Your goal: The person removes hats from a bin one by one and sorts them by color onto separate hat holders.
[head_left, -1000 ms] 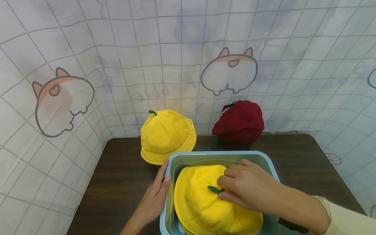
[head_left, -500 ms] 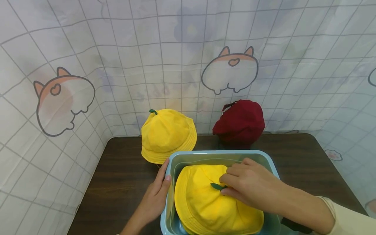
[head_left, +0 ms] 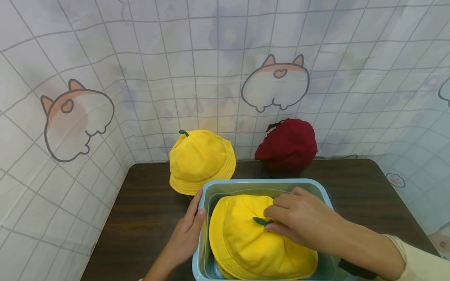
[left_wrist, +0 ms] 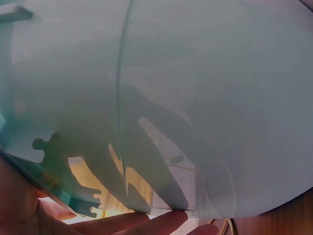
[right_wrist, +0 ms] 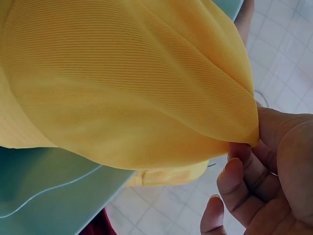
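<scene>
A yellow bucket hat [head_left: 249, 242] with a green leaf sprig on its crown lies brim to the left inside a light blue plastic bin [head_left: 256, 181]. My right hand [head_left: 299, 220] pinches the hat's crown beside the sprig. In the right wrist view, thumb and fingers of that right hand [right_wrist: 264, 171] pull the yellow fabric [right_wrist: 127, 88] into a fold. My left hand [head_left: 184, 234] lies along the bin's left side, fingers extended against the outside wall. The left wrist view has those fingers [left_wrist: 161, 223] touching the pale bin wall [left_wrist: 234, 98].
Behind the bin's left corner sits another yellow bucket hat [head_left: 200, 160], its brim close to the rim. A dark red cap [head_left: 288, 146] stands at the back right, before the tile-patterned cloth wall [head_left: 211, 93]. Everything rests on a dark wooden table [head_left: 137, 218].
My right hand has shifted slightly right with the pinched crown, and the sprig now shows less beside the fingers. The left hand stays at the bin's side.
</scene>
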Tool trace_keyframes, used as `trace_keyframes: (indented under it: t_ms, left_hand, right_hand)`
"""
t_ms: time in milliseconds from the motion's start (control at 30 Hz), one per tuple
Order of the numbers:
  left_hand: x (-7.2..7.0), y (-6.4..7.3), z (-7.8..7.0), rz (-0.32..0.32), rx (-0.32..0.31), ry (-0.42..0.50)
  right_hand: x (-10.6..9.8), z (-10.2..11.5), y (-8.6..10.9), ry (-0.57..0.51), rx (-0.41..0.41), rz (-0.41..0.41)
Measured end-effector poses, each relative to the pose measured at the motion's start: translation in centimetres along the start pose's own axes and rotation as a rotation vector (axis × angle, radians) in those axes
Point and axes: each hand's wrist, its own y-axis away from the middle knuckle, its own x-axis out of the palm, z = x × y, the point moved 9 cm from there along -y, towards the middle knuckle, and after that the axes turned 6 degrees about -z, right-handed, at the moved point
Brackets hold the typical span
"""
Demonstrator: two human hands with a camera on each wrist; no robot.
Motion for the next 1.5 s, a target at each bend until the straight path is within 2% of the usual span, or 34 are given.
trace_keyframes:
  t_ms: [567,1067,1367,1500]
  left_hand:
    - [0.1,0.0,-0.1,-0.004,0.002,0.008]
    - [0.0,-0.1,0.0,-0.002,-0.009,-0.009]
    - [0.0,-0.1,-0.5,-0.008,0.074,-0.047]
    - [-0.4,0.3,-0.3,-0.033,0.068,-0.091]
  right_hand:
    - [-2.8,-0.4,-1.0,-0.031,0.030,-0.075]
    - [-4.7,-1.4,-2.5,-0.049,0.096,-0.053]
    - [-6.4,-1.6,-4.4,-0.040,0.120,-0.061]
    - [-7.0,-1.4,-5.5,-0.043,0.111,-0.095]
